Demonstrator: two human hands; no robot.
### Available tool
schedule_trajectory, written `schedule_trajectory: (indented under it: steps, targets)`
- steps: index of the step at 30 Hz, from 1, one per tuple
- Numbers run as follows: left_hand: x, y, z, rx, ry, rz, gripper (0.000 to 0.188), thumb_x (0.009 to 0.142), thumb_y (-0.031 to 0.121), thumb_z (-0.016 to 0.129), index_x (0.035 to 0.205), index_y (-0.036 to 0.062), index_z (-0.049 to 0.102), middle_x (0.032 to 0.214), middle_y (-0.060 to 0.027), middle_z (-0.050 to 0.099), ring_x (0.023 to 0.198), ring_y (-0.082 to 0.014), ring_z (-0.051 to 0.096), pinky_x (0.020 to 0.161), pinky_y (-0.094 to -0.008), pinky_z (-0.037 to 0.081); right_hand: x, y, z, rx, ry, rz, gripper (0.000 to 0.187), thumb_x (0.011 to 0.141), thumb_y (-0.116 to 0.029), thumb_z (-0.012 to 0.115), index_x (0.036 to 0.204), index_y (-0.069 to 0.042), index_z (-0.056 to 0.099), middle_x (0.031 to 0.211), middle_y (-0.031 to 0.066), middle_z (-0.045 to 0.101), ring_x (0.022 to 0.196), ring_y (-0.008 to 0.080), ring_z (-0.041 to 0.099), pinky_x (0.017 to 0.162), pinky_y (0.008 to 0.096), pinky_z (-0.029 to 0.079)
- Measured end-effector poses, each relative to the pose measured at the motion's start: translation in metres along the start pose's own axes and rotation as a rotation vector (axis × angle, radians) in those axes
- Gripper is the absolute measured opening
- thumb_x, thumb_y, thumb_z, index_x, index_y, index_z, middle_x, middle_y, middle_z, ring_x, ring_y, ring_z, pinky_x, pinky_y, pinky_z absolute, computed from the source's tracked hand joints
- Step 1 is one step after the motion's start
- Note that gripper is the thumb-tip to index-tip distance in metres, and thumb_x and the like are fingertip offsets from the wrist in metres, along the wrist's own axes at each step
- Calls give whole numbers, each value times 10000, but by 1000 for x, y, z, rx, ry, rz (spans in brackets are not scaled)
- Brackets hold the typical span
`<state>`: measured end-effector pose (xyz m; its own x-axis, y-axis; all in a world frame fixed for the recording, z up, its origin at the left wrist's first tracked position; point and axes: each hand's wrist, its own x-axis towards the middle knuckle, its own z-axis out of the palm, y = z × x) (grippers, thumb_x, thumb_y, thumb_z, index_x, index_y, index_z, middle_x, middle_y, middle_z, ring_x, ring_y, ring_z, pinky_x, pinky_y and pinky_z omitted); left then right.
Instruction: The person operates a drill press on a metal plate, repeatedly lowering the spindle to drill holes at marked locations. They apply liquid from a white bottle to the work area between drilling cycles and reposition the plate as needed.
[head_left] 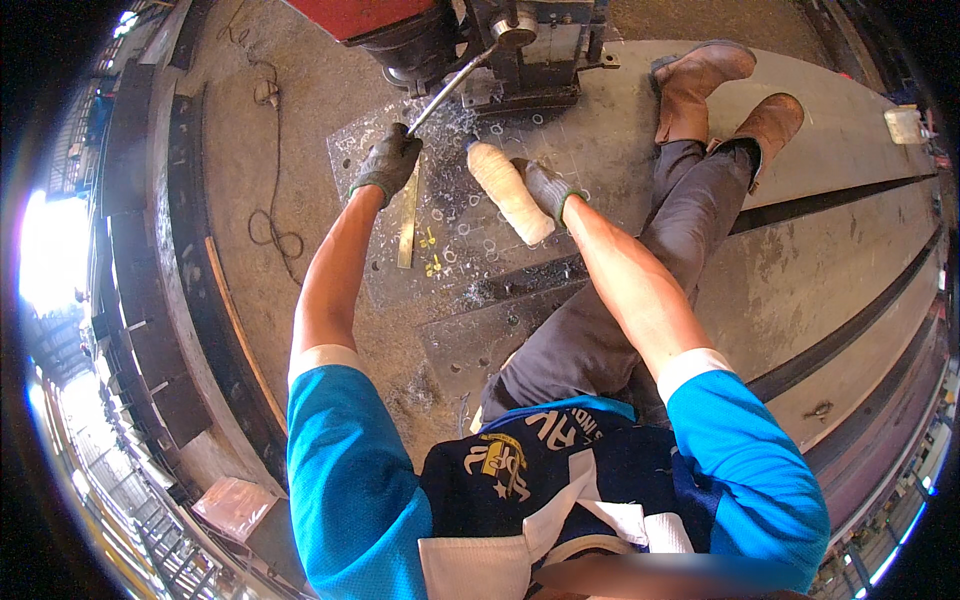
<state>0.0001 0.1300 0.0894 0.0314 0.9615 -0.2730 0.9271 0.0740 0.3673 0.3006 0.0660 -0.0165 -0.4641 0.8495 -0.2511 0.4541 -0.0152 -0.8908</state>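
My left hand [387, 163], in a dark work glove, is closed around the end of a metal lever [450, 88] on a red and black drilling machine [400, 45]. In my gloved right hand [547, 188] is a bottle wrapped in beige material [505, 190], tilted with its dark tip toward the machine's base. Some of the right fingers are hidden behind the bottle. Under both hands lies a dark steel plate [385, 235] with chalk circles, drilled holes and scattered metal shavings. A brass-coloured flat strip [408, 220] rests on it beside my left hand.
Yellow marks [432, 265] show on the plate. My outstretched legs and brown boots [705, 75] lie across large steel plates [800, 240] at the right. A cable [272, 150] trails over the ground at the left, near long dark beams [185, 200].
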Motion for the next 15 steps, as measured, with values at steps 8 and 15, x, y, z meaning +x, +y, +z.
schedule_trajectory:
  steps: [8, 15]
  targets:
    - [19, -27, 21, 113, 25, 182, 407, 992, 382, 613, 1237, 58, 588, 1148, -271, 705, 1122, -477, 662, 932, -530, 508, -9, -23, -9, -76, -39, 150, 325, 975, -220, 636, 1237, -27, 653, 1190, 187, 735, 1025, 281, 702, 871, 446, 541]
    - [16, -23, 20, 5, -12, 22, 402, 990, 388, 615, 1238, 73, 587, 1160, -257, 709, 1129, -463, 667, 939, -526, 508, -6, -9, -4, 8, 2, 65, 334, 972, -278, 610, 1186, -34, 685, 1181, 216, 732, 1027, 326, 699, 882, 461, 528]
